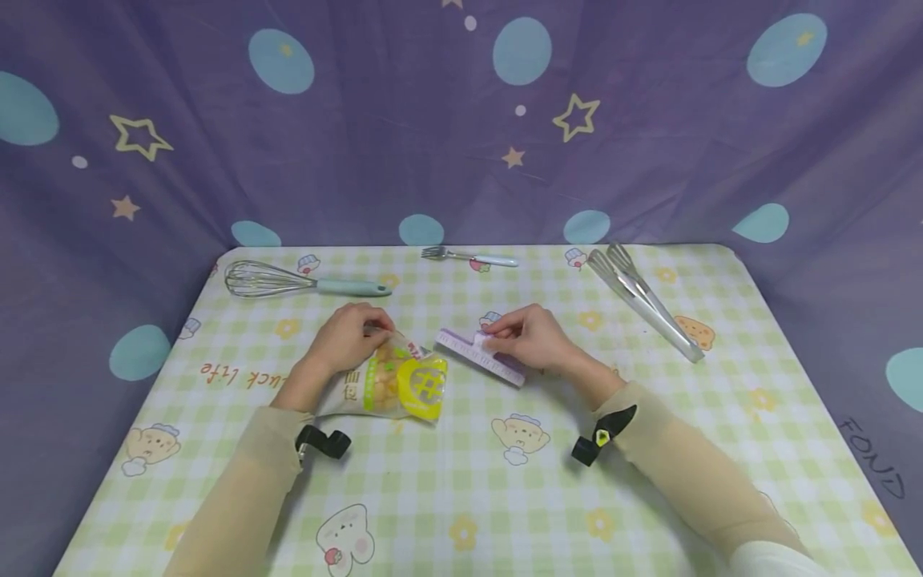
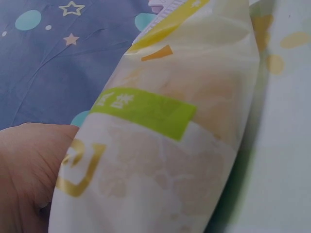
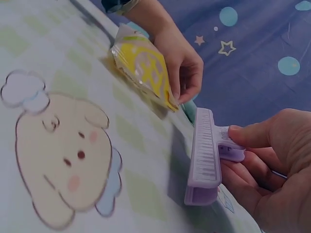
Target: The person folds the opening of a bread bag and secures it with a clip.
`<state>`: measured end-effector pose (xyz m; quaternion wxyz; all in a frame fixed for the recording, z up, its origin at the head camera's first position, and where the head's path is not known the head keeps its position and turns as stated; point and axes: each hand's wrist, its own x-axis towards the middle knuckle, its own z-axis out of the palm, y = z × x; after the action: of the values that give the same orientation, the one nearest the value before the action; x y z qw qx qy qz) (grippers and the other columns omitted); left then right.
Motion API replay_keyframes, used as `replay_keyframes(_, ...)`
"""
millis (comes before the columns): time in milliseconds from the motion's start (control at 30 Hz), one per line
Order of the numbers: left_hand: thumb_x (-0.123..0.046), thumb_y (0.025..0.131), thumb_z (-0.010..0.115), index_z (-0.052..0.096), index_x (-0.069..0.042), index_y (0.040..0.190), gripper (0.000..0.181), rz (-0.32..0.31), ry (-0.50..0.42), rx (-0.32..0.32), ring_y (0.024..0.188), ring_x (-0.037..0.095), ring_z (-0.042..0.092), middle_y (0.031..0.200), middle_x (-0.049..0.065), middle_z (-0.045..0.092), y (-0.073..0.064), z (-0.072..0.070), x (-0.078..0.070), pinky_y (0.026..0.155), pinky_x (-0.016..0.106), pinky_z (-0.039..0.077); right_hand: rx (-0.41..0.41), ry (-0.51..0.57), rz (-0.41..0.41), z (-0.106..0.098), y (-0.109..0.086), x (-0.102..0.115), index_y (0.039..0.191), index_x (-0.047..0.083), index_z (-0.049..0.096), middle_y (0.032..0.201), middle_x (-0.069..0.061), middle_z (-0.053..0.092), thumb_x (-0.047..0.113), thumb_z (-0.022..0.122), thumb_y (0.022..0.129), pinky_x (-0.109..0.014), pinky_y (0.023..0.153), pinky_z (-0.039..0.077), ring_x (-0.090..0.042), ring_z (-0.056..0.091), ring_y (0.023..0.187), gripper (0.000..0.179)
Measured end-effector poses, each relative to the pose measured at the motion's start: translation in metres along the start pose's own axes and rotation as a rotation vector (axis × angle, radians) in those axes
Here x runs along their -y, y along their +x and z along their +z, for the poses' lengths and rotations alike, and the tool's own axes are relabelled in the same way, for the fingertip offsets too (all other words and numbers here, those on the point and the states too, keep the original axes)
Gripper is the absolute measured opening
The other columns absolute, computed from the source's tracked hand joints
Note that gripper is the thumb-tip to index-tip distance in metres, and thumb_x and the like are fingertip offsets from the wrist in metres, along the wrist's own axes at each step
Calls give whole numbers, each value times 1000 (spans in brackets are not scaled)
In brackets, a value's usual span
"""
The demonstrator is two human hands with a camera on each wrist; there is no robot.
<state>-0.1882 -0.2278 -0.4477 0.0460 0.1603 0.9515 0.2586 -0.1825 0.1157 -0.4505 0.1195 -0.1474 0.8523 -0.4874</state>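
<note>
"Firstly, inspect the left side of the table. What is located there?"

"A whisk (image 1: 310, 286), positioned beyond the fingers of the left hand (image 1: 348, 338). Its wire head lies to their left; its pale green handle ends just past the knuckles."

"Report the state of those fingers."

"Bent, pinching the upper edge of a printed bag (image 1: 395, 383). The bag extends from the fingers to the right and toward the person. Yellow and green print marks its face. In the left wrist view the bag covers the fingertips; the head view gives the grasp. Whether the bag rests fully on the tablecloth (image 1: 461, 473), I cannot tell."

"Continue to the zone between the two sets of fingers."

"Far part: a fork (image 1: 470, 256), well beyond both hands, tines to the left, pale handle to the right. Near part: a purple clip (image 1: 470, 353), just to the right of the bag and at the left of the other fingers. Its long bar slants, left end farther from the person, with ruler-like marks along it. Per the right wrist view, clip and bag are near each other but apart."

"State of the right hand (image 1: 535, 340)?"

"Grasping the clip by its grip tab: thumb on one face, fingers on the opposite face."

"Final item on the right?"

"Metal tongs (image 1: 645, 304), well to the right of those fingers, set diagonally, slotted ends farthest from the person."
</note>
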Motion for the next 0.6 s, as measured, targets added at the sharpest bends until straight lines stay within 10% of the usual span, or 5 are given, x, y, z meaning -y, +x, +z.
replay_keyframes(600,-15,102,72,80,-16,100,9,-1,-6,-4,106,34,69,106,8,76,-1,0,-1,101,56,54,117,284,215,23,8,5,110,-1,82,93,-15,80,4,86,87,-33,71,66,-13,75,67,24)
